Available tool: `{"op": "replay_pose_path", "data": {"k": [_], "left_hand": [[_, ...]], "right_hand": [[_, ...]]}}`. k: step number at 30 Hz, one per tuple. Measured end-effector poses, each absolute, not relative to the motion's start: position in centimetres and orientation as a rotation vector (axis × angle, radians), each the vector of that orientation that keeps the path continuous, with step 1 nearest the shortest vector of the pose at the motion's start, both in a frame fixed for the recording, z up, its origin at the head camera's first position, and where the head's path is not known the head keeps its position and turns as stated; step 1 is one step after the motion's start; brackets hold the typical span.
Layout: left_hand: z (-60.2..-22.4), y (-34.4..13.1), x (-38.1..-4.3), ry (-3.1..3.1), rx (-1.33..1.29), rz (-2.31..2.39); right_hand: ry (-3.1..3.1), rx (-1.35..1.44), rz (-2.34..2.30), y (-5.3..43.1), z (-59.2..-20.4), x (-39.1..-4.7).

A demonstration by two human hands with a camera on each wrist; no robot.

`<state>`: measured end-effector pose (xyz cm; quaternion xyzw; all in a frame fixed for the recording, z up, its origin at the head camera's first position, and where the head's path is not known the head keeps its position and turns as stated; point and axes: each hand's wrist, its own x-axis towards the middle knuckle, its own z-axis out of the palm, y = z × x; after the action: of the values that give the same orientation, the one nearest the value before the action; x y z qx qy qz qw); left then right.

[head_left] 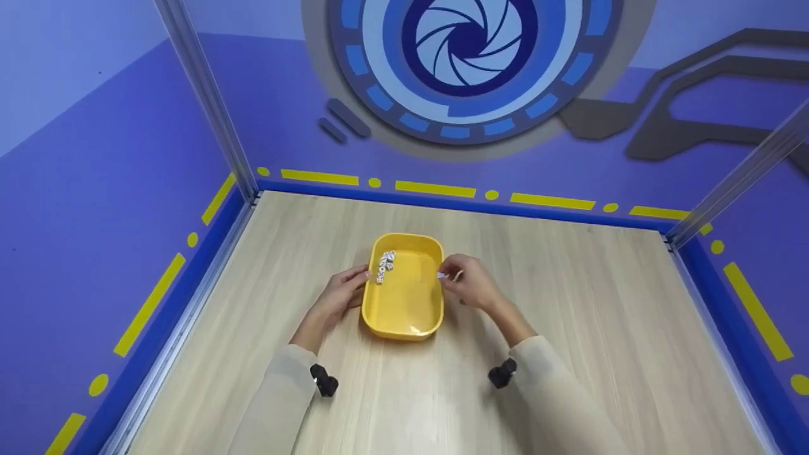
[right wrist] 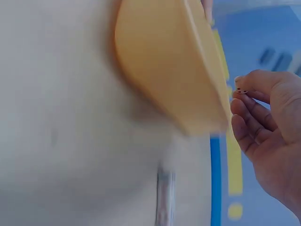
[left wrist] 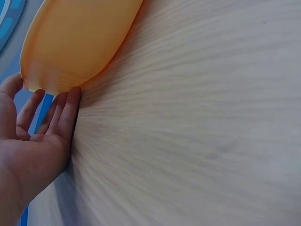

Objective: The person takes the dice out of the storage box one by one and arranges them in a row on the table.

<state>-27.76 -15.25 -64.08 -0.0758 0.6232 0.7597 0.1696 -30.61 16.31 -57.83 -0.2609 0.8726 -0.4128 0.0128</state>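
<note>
A yellow plastic bin [head_left: 404,309] with rounded corners stands on the table between the hands. Inside, along its left wall, lie several small white dice [head_left: 384,262] with dark and reddish marks. The left hand [head_left: 344,292] holds the bin's left side, its thumb at the rim and the other fingers against the outer wall, as the left wrist view shows. At the bin's right rim, the right hand [head_left: 471,281] pinches a small white die [right wrist: 241,91] with dark dots between thumb and forefinger; its other fingers are curled loosely.
The bin stands on a light wood table [head_left: 569,328]. Blue and purple panels [head_left: 272,114] with yellow dashes rise at the back and sides, joined by metal corner posts [head_left: 212,95]. Black devices [head_left: 324,380] are strapped to both sleeves.
</note>
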Motion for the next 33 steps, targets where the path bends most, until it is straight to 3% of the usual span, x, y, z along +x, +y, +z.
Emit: {"op": "replay_pose_path", "data": {"k": [8,14,33], "left_hand": [[-64.2,-15.1,-27.5,1.764,-0.223,2.145],[-64.3,-15.4,-27.6,1.742,-0.188,2.173],[-64.2,-15.4,-27.8,1.772,-0.232,2.158]], "right_hand": [[2.779,-0.582,-1.307,24.4,-60.3,-29.9],[2.792,-0.421,-1.268,27.8,-61.9,-29.0],[2.759,-0.431,-1.157,28.5,-63.5,-28.5]]}}
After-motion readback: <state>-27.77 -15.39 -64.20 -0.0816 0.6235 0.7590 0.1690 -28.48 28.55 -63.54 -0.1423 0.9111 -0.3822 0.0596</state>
